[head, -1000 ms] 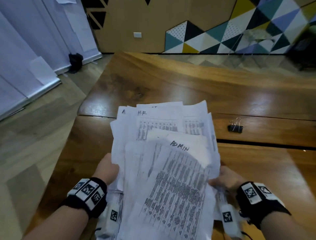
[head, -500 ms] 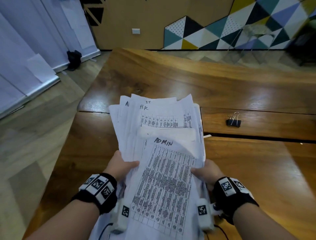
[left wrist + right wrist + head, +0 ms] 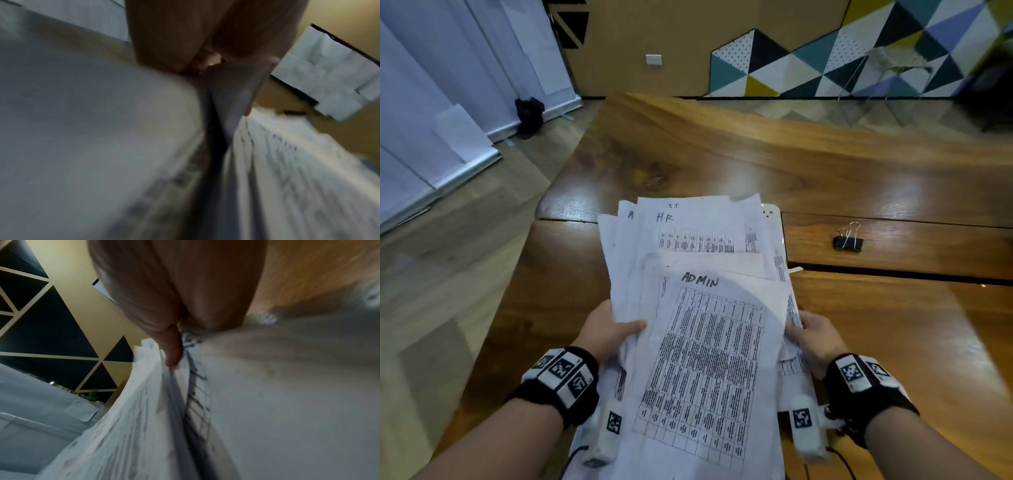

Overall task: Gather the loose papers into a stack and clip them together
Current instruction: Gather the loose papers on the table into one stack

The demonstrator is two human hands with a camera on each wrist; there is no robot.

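A loose bundle of printed papers [image 3: 702, 308], topped by a sheet marked ADMIN, is held up over the near part of the wooden table [image 3: 859, 171]. My left hand [image 3: 607, 334] grips its left edge, thumb on top. My right hand [image 3: 810, 337] grips the right edge. The sheets are fanned and uneven at the far end. In the left wrist view the papers [image 3: 287, 170] fill the frame under my left hand [image 3: 205, 53]. The right wrist view shows my right hand [image 3: 172, 344] pinching the papers [image 3: 144, 418]. A black binder clip [image 3: 848, 242] lies on the table to the right.
The table's left edge drops to a wooden floor [image 3: 448, 274]. Pale blinds [image 3: 431, 102] stand at the left. A patterned wall panel [image 3: 825, 61] runs behind the table. A dark gap [image 3: 893, 272] crosses the tabletop on the right.
Both hands have squeezed the sheets inward, so the spread bundle is narrower and more aligned. The hands now grip the side edges nearer to each other.
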